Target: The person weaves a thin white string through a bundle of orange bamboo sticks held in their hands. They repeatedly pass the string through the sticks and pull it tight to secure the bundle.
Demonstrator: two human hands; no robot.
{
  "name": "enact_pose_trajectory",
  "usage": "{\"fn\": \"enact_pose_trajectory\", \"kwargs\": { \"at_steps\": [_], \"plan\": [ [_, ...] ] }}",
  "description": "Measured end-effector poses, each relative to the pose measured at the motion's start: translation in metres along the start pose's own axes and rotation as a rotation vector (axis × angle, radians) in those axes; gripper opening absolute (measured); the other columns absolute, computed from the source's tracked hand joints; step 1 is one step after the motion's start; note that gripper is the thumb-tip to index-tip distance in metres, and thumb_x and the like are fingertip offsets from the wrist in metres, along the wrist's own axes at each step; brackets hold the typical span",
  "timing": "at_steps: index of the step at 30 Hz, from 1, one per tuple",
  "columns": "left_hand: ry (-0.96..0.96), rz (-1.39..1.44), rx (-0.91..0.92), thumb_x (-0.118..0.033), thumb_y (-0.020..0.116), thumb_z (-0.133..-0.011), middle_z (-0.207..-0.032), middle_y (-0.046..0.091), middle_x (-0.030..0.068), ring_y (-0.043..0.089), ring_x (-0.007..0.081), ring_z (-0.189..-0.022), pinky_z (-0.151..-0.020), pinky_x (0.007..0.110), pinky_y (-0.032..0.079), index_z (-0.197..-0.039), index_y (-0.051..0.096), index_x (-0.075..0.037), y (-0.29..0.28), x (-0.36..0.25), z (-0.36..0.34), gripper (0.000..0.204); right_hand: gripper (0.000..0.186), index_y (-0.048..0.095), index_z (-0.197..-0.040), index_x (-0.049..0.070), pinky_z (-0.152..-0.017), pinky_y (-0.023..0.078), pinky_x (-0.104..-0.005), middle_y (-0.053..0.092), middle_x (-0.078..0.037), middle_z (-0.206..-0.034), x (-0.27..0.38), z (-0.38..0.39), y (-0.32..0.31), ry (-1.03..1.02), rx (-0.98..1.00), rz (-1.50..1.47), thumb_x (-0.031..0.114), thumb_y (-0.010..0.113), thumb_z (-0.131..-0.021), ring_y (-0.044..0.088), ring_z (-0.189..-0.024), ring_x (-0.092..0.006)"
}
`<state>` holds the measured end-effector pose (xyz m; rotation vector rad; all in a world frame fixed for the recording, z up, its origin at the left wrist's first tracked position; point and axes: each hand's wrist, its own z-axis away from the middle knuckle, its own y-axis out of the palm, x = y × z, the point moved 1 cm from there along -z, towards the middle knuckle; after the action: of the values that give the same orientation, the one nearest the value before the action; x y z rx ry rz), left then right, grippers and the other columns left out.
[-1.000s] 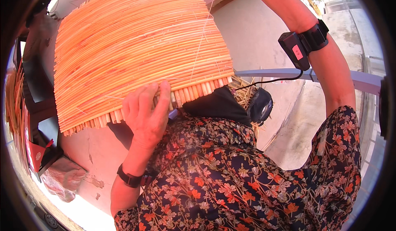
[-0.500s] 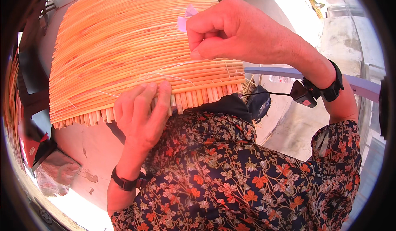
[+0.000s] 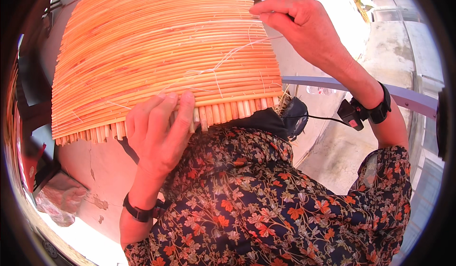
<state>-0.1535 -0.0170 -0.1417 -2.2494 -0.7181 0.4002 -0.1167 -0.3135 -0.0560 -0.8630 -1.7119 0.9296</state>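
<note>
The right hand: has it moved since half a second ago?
Yes, the right hand moved rightward and slightly upward in view, against the pale purple bar.

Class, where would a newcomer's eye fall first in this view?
First, the broad orange mat of stalks, upper left, its near edge gripped by the left hand. Next, the right hand at upper right, white thread running from the mat toward it. Below spreads the dark, leaf-patterned shirt.
</note>
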Motion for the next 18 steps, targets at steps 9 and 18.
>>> {"fn": "enact_pose_trajectory", "kwargs": {
  "at_steps": [9,18],
  "plan": [
    [0.003,0.017,0.019,-0.005,0.075,-0.071,-0.099,0.065,0.0026,0.065,0.0212,-0.091,-0.079,0.036,0.048,-0.109,0.077,-0.012,-0.003,0.001,-0.002,0.038,0.021,0.074,-0.112,0.005,-0.067,0.051,-0.0355,0.075,-0.014,-0.094,-0.002,0.01,0.006,-0.071,0.056,-0.119,0.011,0.064,-0.094,0.066,-0.07,-0.0227],
    [0.017,0.015,-0.024,-0.003,0.074,-0.07,-0.098,0.065,0.0017,0.065,0.0211,-0.091,-0.078,0.035,0.048,-0.109,0.076,-0.013,0.0,0.002,-0.002,0.041,0.008,0.065,-0.083,0.004,-0.072,0.052,-0.0476,0.063,-0.019,-0.079,0.057,0.035,0.009,-0.331,0.389,-0.149,0.01,0.062,-0.087,0.063,-0.079,-0.0407]
  ]
}}
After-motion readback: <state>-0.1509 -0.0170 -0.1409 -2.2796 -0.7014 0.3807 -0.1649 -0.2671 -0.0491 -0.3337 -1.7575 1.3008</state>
